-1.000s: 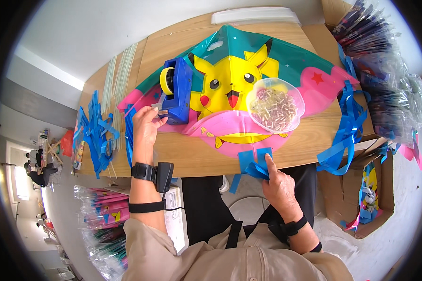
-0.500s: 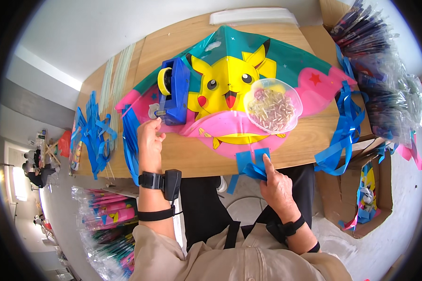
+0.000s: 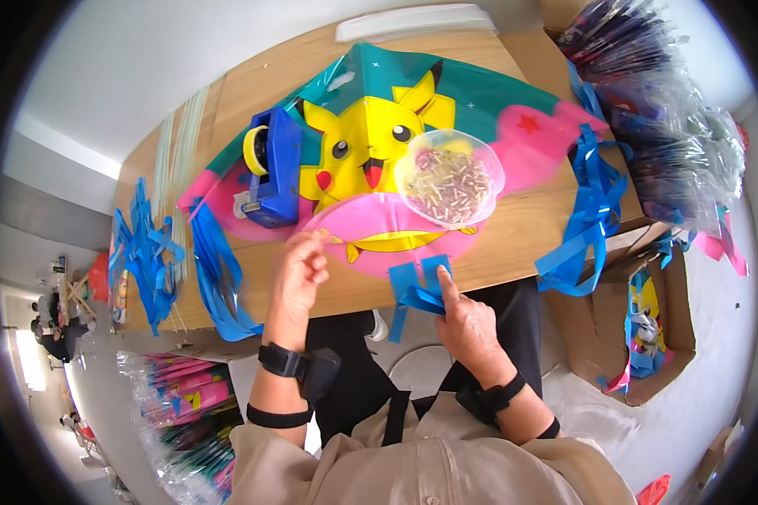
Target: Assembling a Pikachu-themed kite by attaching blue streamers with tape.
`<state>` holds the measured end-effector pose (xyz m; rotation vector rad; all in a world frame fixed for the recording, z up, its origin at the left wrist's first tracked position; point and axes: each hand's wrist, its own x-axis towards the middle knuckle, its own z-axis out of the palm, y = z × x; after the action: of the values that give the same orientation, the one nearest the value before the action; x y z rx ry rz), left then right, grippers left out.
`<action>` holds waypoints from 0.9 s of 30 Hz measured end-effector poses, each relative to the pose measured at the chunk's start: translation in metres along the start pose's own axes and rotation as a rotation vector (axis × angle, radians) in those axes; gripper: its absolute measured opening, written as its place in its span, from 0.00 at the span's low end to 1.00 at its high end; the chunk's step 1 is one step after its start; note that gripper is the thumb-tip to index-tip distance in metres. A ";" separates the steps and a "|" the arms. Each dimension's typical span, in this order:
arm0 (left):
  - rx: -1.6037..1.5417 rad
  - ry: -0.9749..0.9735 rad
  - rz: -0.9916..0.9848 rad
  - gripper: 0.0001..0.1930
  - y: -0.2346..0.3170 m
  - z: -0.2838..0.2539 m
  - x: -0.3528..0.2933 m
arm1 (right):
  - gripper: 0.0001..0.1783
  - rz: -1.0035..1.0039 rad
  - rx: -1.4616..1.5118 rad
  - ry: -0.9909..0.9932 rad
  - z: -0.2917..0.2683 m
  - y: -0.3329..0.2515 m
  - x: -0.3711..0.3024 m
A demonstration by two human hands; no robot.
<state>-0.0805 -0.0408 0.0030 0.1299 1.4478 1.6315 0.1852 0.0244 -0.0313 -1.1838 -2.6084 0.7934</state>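
Note:
A kite sheet (image 3: 514,80), green and pink with a yellow cartoon character, lies spread over the table. Over its near left part, my left hand (image 3: 299,273) is raised with thumb and forefinger pinched together; what sits between the tips is too small to make out. At the table's front edge my right hand (image 3: 470,328) holds down a folded blue ribbon (image 3: 421,299), its forefinger stretched onto one end. A blue tape dispenser (image 3: 282,172) with a yellow-cored roll stands on the kite's left side. On the kite rests a clear tub (image 3: 451,181) of small clear tubes.
Bunches of blue ribbon hang at the left (image 3: 147,261) and right (image 3: 589,227) of the table. Thin pale rods (image 3: 177,151) lie at the left. Bagged kites (image 3: 682,160) are heaped at the right, above an open carton (image 3: 594,332). More packaged kites (image 3: 185,400) stand below left.
My left hand has drawn away from the tape dispenser, toward the kite's near edge. My right hand keeps its place on the blue ribbon. The whole view has shifted slightly.

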 end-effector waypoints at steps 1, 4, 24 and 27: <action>-0.052 -0.092 -0.083 0.05 -0.007 0.017 -0.003 | 0.39 0.005 -0.005 0.001 0.000 0.001 0.000; -0.168 -0.312 -0.275 0.04 -0.034 0.048 -0.010 | 0.41 0.009 0.020 -0.009 -0.003 -0.001 -0.001; -0.008 -0.225 -0.429 0.10 -0.066 0.089 -0.014 | 0.40 -0.066 -0.002 -0.007 -0.006 0.007 -0.001; 0.043 -0.188 -0.369 0.10 -0.070 0.092 -0.017 | 0.41 -0.068 0.004 -0.012 -0.006 0.008 -0.001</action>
<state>0.0231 0.0069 -0.0190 0.0361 1.2765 1.2549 0.1937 0.0306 -0.0303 -1.0868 -2.6396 0.7941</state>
